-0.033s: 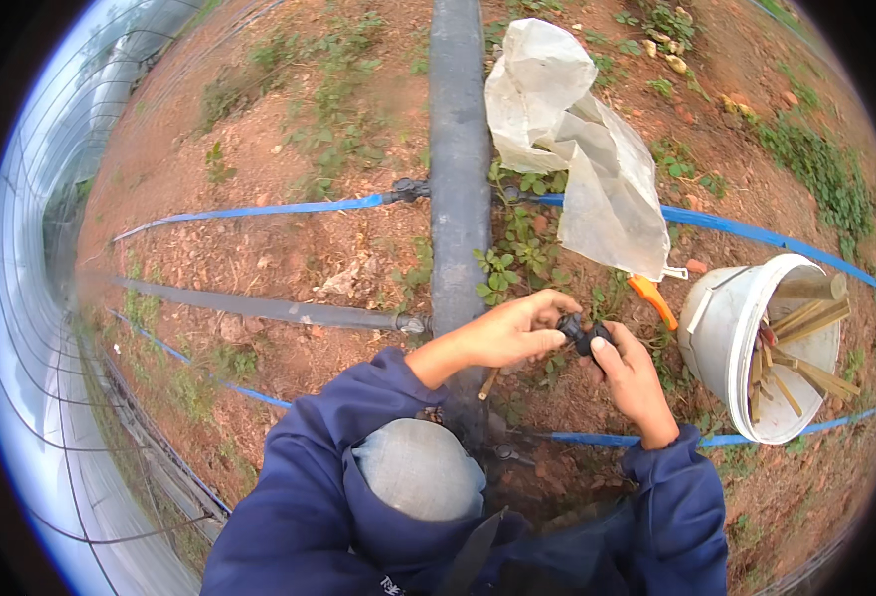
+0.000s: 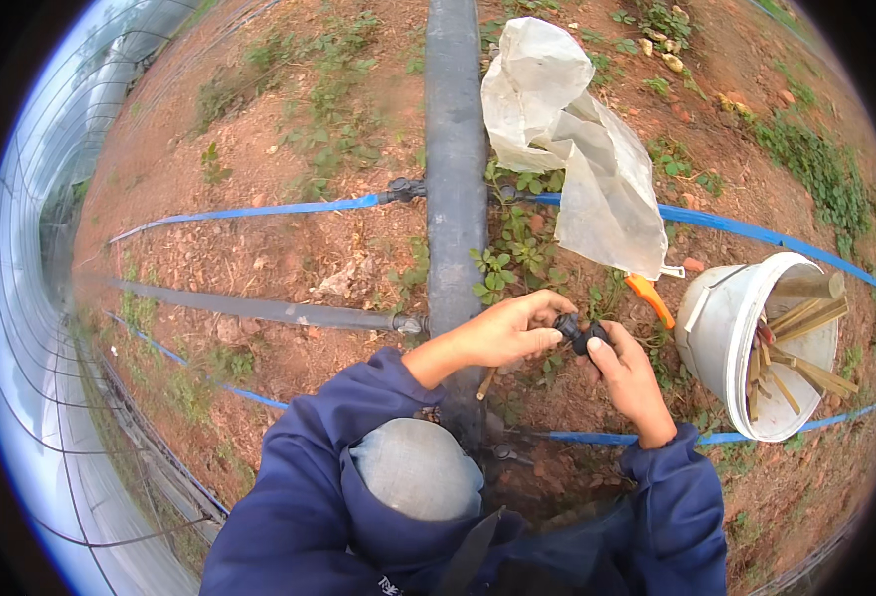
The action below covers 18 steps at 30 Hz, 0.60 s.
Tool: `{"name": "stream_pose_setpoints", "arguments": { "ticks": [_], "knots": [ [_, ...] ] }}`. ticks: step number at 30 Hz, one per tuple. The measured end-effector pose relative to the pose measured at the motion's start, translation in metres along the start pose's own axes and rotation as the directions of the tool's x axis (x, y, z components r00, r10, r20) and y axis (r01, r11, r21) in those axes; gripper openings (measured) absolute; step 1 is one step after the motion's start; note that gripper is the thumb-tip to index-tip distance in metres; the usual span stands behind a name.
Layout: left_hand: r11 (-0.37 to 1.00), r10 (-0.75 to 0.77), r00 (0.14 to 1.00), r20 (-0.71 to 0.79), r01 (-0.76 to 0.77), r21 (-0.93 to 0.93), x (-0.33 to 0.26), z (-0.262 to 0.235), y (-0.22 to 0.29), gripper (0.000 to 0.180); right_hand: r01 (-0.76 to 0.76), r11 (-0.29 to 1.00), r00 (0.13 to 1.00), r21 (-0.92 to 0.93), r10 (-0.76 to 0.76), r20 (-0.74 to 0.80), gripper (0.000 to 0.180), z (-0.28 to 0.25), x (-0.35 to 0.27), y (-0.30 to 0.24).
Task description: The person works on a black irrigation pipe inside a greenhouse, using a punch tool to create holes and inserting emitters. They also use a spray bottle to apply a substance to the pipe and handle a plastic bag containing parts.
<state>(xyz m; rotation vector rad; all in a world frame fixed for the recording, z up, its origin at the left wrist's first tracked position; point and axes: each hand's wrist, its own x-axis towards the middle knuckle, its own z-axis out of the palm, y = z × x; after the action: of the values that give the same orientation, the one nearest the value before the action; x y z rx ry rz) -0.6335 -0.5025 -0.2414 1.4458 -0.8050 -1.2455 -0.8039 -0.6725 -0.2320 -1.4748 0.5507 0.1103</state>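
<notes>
Between my two hands is a small black pipe fitting [image 2: 583, 336] with rounded, knobbed ends. My left hand [image 2: 515, 329] pinches its left end between thumb and fingers. The other end is gripped by my right hand [image 2: 629, 372], thumb on top; its fingertips are partly hidden. Both hands are just right of a thick dark pipe [image 2: 455, 179] that runs away from me along the ground. A similar black connector [image 2: 404, 190] joins that pipe to a flat blue hose [image 2: 279, 210] on the left.
A white bucket [image 2: 708, 333] lies tilted to the right with wooden sticks [image 2: 805, 328] in it. Beside it is an orange-handled tool [image 2: 651, 298], partly under a crumpled whitish plastic sheet [image 2: 607, 189]. Another blue hose [image 2: 736, 226] crosses behind. My bent knee [image 2: 418, 469] is below the hands.
</notes>
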Motion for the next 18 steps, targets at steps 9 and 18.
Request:
{"name": "stream_pose_setpoints", "arguments": {
  "ticks": [9,18],
  "knots": [
    [0.802,0.365,0.931,0.000,-0.315,0.508,0.000,-0.012,-0.003,0.036,-0.218,0.966,0.975,0.141,0.209,0.075,0.040,0.002,0.003,-0.011],
    [0.943,-0.116,0.982,-0.147,0.156,0.295,-0.002,-0.019,-0.014,0.041,0.246,0.841,0.957,-0.483,-0.290,-0.016,0.048,0.019,0.001,0.001]
  ]
}}
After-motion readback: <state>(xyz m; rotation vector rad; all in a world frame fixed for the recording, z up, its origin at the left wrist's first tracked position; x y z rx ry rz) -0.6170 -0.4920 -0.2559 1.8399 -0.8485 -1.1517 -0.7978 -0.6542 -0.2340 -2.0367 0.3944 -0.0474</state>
